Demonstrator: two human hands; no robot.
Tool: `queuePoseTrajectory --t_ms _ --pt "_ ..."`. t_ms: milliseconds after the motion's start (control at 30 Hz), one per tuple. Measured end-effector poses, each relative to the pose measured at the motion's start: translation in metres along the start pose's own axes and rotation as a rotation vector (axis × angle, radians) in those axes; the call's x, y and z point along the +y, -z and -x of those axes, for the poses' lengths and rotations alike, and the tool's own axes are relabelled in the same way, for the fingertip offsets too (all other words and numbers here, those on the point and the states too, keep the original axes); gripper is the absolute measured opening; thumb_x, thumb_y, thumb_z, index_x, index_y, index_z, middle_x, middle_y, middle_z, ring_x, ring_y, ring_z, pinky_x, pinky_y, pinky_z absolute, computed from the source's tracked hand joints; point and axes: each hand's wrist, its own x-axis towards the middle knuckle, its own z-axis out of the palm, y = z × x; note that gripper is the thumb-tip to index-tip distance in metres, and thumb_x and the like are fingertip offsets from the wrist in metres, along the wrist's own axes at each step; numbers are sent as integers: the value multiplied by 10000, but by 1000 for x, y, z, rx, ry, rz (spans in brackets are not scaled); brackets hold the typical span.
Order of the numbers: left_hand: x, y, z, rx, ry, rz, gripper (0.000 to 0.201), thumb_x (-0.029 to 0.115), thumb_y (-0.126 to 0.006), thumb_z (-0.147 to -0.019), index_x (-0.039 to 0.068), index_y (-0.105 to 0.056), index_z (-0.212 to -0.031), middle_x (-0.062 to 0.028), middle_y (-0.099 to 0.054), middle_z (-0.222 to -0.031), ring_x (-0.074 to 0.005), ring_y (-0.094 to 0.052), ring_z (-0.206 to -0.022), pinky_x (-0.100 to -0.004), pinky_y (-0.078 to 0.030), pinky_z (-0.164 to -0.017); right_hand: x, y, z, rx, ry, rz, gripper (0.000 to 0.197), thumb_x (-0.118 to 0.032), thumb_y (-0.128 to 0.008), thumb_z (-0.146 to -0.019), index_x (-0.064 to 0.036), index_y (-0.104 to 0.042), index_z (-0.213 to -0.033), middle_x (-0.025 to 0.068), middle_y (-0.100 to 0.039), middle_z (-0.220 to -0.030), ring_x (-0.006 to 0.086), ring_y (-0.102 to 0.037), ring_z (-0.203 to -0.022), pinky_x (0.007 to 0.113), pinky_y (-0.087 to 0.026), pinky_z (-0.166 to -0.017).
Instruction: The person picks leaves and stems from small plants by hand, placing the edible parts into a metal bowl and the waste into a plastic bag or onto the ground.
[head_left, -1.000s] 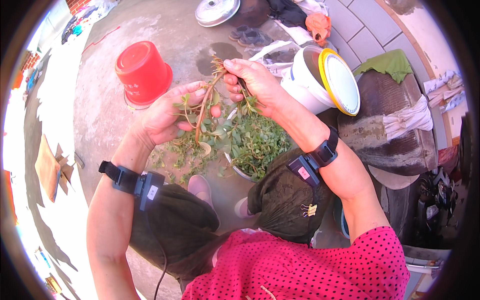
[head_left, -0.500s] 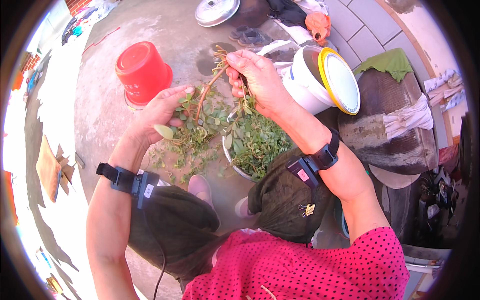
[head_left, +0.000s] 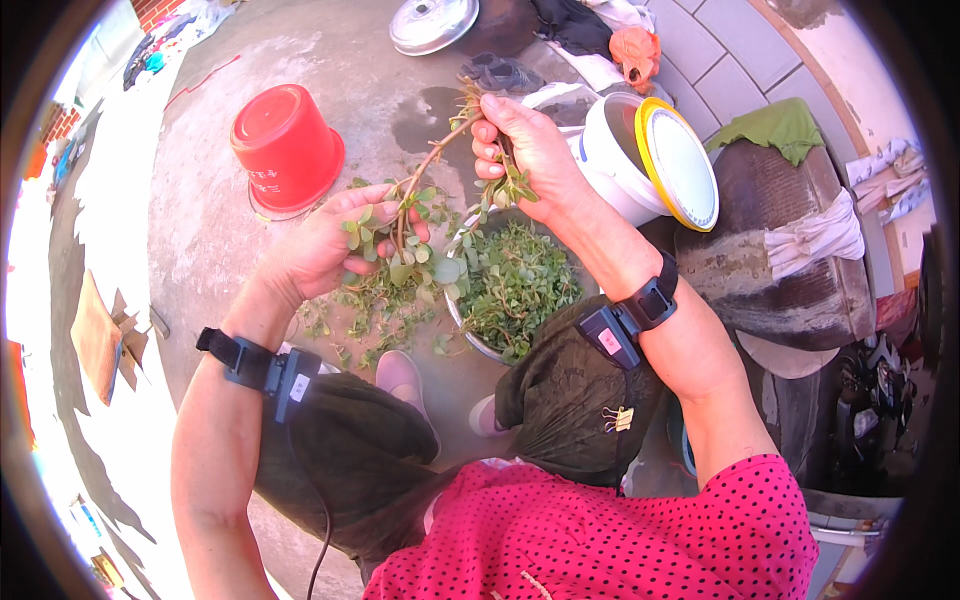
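Note:
Between my hands stretches a leafy green plant stem (head_left: pixel 432 156) with a reddish-brown stalk. My right hand (head_left: pixel 522 150) is closed around its upper, root end and some more sprigs. The fingers of my left hand (head_left: pixel 345 238) grip the leafy part lower down. Below and to the right, a basin (head_left: pixel 456 318) with a pale rim holds a heap of cut green leaves (head_left: pixel 525 285). More loose sprigs (head_left: pixel 385 310) lie on the ground under my left hand.
An upturned red bucket (head_left: pixel 285 145) stands at left. To the right a white bucket (head_left: pixel 612 165) lies tilted beside a yellow-rimmed lid (head_left: pixel 682 165). A metal lid (head_left: pixel 433 25) and dark shoes (head_left: pixel 500 72) are farther off. A brown seat (head_left: pixel 790 240) with cloths stands at right.
My right hand has moved slightly right with the stem's root end. My left hand has moved right and now grips the stem's leafy part.

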Motion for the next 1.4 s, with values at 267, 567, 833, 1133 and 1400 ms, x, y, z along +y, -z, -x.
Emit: queuePoseTrajectory --t_ms 267,567,833,1133,1400 --pt "-19 14 -18 406 -128 -177 164 169 -464 -973 46 -556 -1029 24 -498 -754 -30 -429 -611 -151 -302 -427 5 -28 11 -12 179 228 183 -229 -587 -937 -49 -556 -940 -4 -524 -741 64 -472 -617 213 -398 -491" --pt "6 -5 0 195 -33 -174 236 267 -453 -950 69 -582 -945 60 -462 -702 -14 -387 -568 -175 -277 -436 6 -5 0 181 137 157 179 -213 -590 -937 -42 -558 -980 -11 -511 -730 62 -457 -602 205 -391 -491" --pt "-18 23 -49 666 -297 -882 263 177 -431 -880 -29 -561 -779 -56 -514 -683 -154 -479 -632 -330 -398 -613 16 -31 13 197 364 596 167 -168 -595 -912 -6 -599 -951 8 -589 -686 62 -515 -562 221 -424 -509" --pt "-55 28 -104 618 85 -257 207 182 -450 -926 21 -581 -918 -43 -573 -707 -145 -529 -531 -275 -464 -444 -30 -23 29 372 598 338 184 -219 -555 -952 -36 -558 -935 -17 -517 -668 58 -478 -568 212 -396 -481" --pt "-76 -3 -112 -18 -69 -994 280 255 -520 -911 39 -593 -1074 -66 -650 -839 -214 -629 -748 -329 -503 -595 -36 -18 30 218 415 20 220 -218 -499 -976 -2 -490 -1017 85 -569 -791 192 -586 -633 297 -493 -540"
